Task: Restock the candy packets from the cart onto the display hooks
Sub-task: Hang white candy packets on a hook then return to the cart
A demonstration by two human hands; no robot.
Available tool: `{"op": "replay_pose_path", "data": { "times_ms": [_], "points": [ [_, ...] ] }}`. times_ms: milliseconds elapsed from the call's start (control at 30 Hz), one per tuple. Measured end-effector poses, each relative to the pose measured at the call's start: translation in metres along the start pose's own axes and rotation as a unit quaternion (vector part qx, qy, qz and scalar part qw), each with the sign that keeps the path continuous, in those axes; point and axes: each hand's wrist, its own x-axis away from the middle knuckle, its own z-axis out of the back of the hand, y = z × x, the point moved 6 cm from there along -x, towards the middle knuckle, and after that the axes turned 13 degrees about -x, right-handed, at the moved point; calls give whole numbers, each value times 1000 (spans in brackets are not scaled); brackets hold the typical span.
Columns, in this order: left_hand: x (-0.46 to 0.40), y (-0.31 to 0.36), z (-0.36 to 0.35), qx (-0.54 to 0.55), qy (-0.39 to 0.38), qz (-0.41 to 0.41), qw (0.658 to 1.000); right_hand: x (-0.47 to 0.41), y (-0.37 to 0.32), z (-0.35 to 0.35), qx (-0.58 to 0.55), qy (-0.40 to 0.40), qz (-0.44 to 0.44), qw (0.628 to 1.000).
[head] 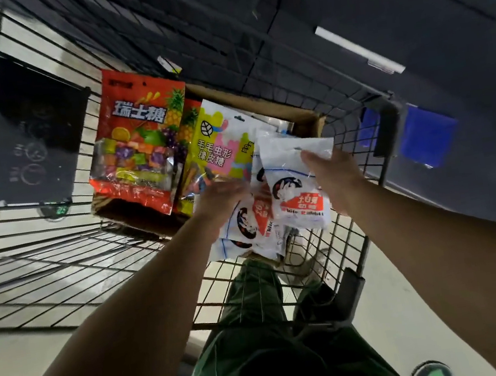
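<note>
The right hand [332, 176] grips one white candy packet [298, 180] by its edge, the fingers curled around it. The left hand [221, 199] holds a bunch of the same white packets [247, 223], just beside the first one; its fingers are blurred, but they close on the bunch. Both hands are above the wire cart [354, 230]. Inside the cart, a cardboard box [260, 103] stands beyond the hands. In the box, a yellow and pink gummy packet [218, 147] leans next to the hands, and a red fruit candy packet [138, 139] stands farther from them.
</note>
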Motion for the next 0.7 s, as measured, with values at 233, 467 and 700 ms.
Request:
{"op": "replay_pose_path", "data": {
  "times_ms": [233, 467, 700],
  "points": [
    [-3, -53, 0, -35, 121, 157, 980, 10, 3, 6, 14, 20, 17, 1000],
    [7, -55, 0, 22, 109, 147, 983, 27, 7, 8, 1, 27, 24, 999],
    [63, 27, 23, 103, 84, -97, 986, 71, -18, 29, -56, 28, 59, 996]
  ]
}}
